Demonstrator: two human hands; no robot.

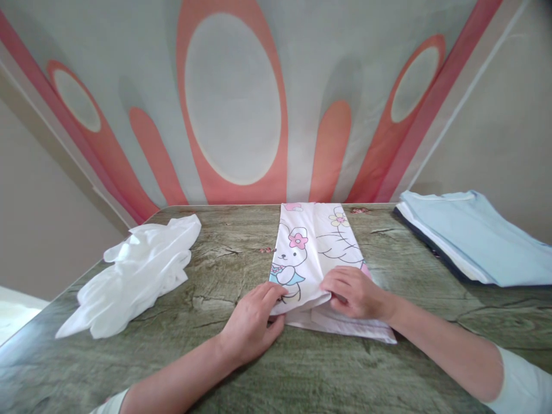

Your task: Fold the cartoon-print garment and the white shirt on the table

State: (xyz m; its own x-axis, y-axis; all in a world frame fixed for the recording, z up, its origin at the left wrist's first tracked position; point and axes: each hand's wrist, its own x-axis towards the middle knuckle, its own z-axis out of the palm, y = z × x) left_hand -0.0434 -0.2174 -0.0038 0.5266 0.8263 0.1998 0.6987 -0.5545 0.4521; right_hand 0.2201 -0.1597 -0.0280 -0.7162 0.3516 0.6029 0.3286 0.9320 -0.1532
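Note:
A white cloth [302, 261] printed with a cartoon rabbit and flowers lies as a long strip from the table's far edge toward me. Its near end is lifted a little over a lower layer that shows below it. My left hand [256, 319] pinches the lifted layer's left corner between thumb and fingers. With fingers curled, my right hand [356, 290] grips the same edge near the cloth's middle right. The right palm faces down and its fingertips are partly hidden.
A crumpled white cloth [138, 273] rests at the left of the wood-patterned table [215, 368]. Stacked folded cloths [470, 236], light blue on top, with white and dark layers beneath, lie at the right. Behind the table hangs a grey and coral printed backdrop [233, 98].

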